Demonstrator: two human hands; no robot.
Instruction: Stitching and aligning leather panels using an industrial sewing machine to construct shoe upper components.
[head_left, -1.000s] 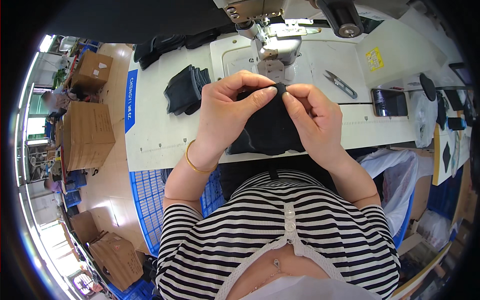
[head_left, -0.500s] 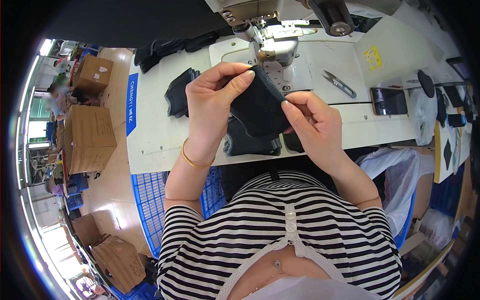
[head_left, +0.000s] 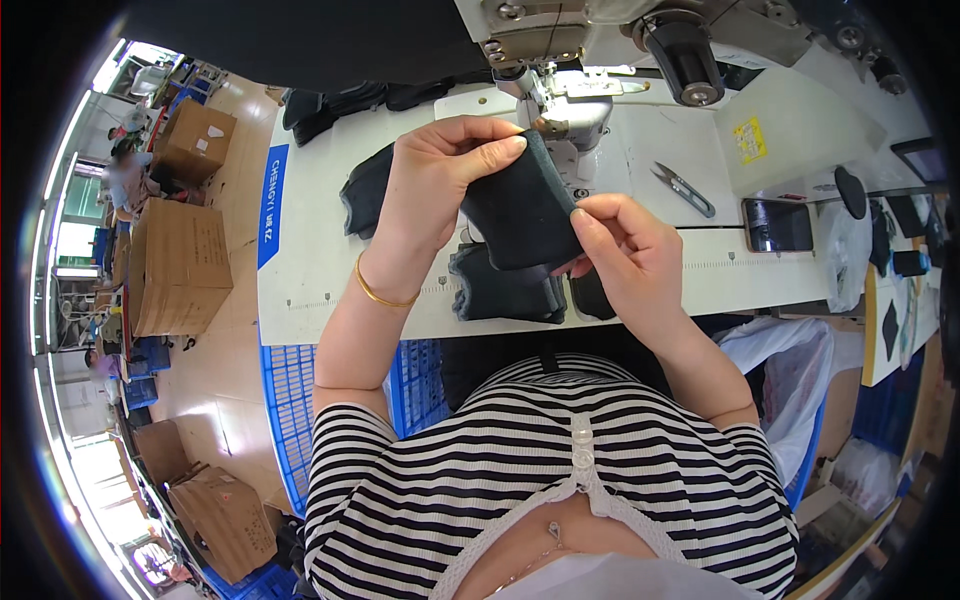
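Between my two hands a small black fabric piece is held up in front of the sewing machine. My left hand pinches its upper corner between thumb and fingers. Lower down, my right hand pinches the opposite edge. The piece's edge facing the machine looks greyer and thicker than its dark face. Below it on the table lies a stack of black fabric pieces. Another black stack sits left of my left hand, partly hidden by it.
Thread snips and a phone lie on the white table to the right. More black pieces are at the far left. A blue crate stands below the table's left edge, with cardboard boxes beyond on the floor.
The fabric piece has turned slightly, so more of its greyish edge shows. Both hands keep their pinch on it. The whole view has shifted a little.
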